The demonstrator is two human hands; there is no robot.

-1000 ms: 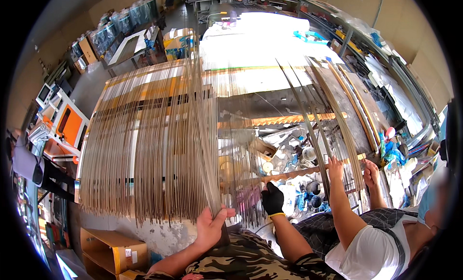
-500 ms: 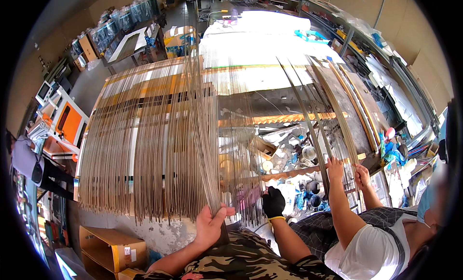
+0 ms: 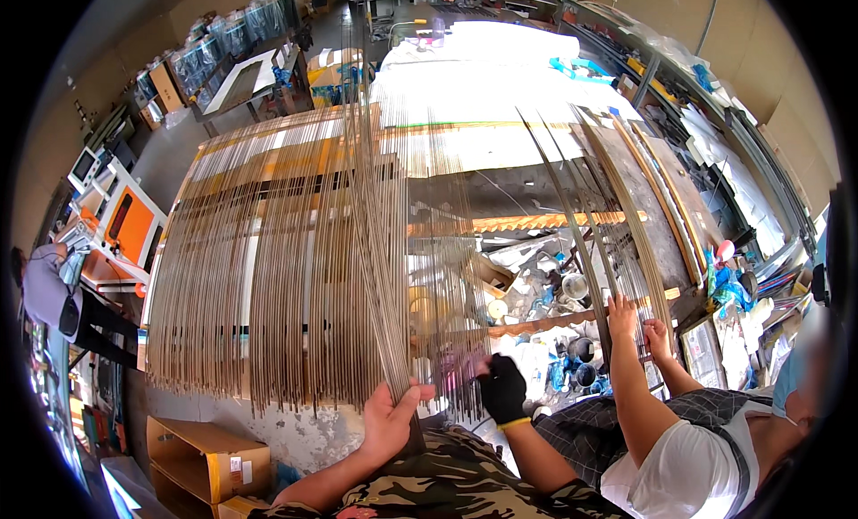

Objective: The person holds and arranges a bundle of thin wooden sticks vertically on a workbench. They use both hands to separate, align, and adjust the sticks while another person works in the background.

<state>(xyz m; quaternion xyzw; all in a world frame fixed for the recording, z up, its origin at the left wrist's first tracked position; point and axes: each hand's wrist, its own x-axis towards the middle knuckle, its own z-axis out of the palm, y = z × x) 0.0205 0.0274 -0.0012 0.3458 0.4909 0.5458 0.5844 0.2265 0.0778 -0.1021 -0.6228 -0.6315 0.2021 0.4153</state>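
My bare left hand is closed round the near end of a bundle of long thin metal rods. The bundle slants up and away above the other rods. A wide row of similar rods lies side by side on the left. My right hand, in a black glove with bare fingertips, is beside the near ends of a sparser group of rods. Its fingertips reach left to the edge of that group; blur hides whether they pinch a rod.
On my right, a co-worker's hands handle other rods. Wooden crossbars span the frame above cans and scraps. A cardboard box stands at the lower left. Shelving runs along the right; another person is far left.
My right hand has shifted slightly left and down, its fingertips now turned toward the rods. My left hand keeps its grip on the bundle. The co-worker's nearer right hand has moved slightly left.
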